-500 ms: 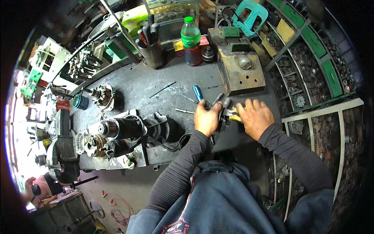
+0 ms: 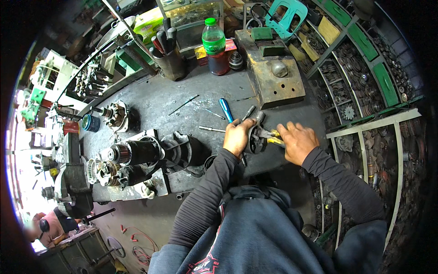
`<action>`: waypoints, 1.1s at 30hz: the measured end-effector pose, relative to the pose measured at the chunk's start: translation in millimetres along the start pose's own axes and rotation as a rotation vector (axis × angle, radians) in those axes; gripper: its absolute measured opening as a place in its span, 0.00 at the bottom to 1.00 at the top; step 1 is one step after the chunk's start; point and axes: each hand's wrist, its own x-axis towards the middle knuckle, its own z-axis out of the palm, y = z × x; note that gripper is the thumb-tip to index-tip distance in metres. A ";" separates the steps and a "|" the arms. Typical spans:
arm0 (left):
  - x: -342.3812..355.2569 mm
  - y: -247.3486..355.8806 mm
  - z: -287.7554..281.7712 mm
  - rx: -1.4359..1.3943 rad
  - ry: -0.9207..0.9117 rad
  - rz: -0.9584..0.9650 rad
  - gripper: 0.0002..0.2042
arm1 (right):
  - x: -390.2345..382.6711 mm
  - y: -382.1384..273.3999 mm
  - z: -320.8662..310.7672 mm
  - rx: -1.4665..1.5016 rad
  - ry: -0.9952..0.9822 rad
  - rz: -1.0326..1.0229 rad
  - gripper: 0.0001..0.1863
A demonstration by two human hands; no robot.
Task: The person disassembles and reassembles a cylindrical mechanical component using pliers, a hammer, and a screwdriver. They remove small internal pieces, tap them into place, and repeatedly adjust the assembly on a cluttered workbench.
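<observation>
My left hand (image 2: 236,138) grips a dark, rounded metal part (image 2: 258,145) by its left side, thumb near the top. From the right, my right hand (image 2: 299,142) is wrapped round pliers with yellow handles (image 2: 276,139). Their jaws reach the part's right side; exactly what they pinch is too small to tell. Just beyond my left hand lies a screwdriver with a blue handle (image 2: 225,109). A metal rod-shaped tool (image 2: 211,129) lies left of that hand, and another (image 2: 249,112) lies beyond it.
A partly disassembled starter motor (image 2: 146,150) lies on the dark bench (image 2: 182,98) at left. A rusty metal box (image 2: 278,77), a green-capped bottle (image 2: 214,45) and a tool holder (image 2: 170,64) stand at the back. Shelves of parts (image 2: 360,86) line the right. A person (image 2: 54,223) is at lower left.
The metal part has turned in my left hand, showing more of its round side. The yellow plier handles now show more plainly. The whole view has shifted slightly.
</observation>
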 end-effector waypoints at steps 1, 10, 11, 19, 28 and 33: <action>0.1 -3.0 -0.2 -0.044 -0.003 -0.064 0.16 | -1.7 -0.9 -2.9 -0.192 0.117 -0.101 0.19; -5.7 31.8 -58.9 -0.249 -0.056 -0.155 0.13 | -32.4 19.9 -40.4 -0.082 -0.313 -0.185 0.29; -7.6 36.2 -58.2 -0.283 -0.048 -0.127 0.12 | -37.1 20.1 -43.3 0.016 -0.205 -0.182 0.30; -43.4 36.7 -44.2 -0.632 -0.113 -0.131 0.09 | -40.8 -27.1 -88.8 0.064 0.107 -0.129 0.23; -62.8 35.0 -31.7 -0.616 -0.071 -0.156 0.10 | -9.0 -73.3 -100.3 -0.528 0.136 -0.310 0.17; -69.6 36.8 -27.5 -0.610 -0.051 -0.146 0.11 | 4.0 -88.4 -94.0 -0.634 0.136 -0.312 0.18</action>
